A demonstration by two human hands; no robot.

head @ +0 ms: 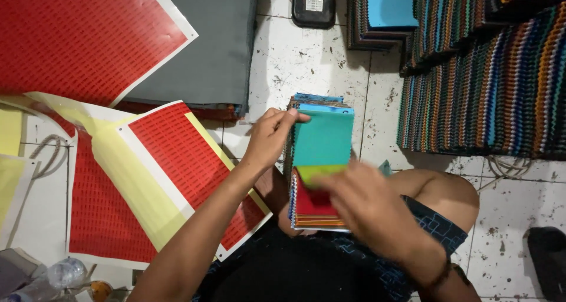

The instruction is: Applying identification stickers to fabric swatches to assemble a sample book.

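Looking down from the head camera, the person sits on the white tiled floor (306, 54) with a stack of coloured fabric swatches (321, 160) propped on the lap, the left hand (268, 138) gripping its top left edge with fingers curled over. The right hand (359, 199), blurred, pinches the lower edge of the teal swatch (324, 140) on top, a red swatch (312, 203) showing beneath. Red printed sheets (177, 154) lie to the left, grey folded cloth (206, 42) beyond, and striped swatch piles (489, 95) stand to the right.
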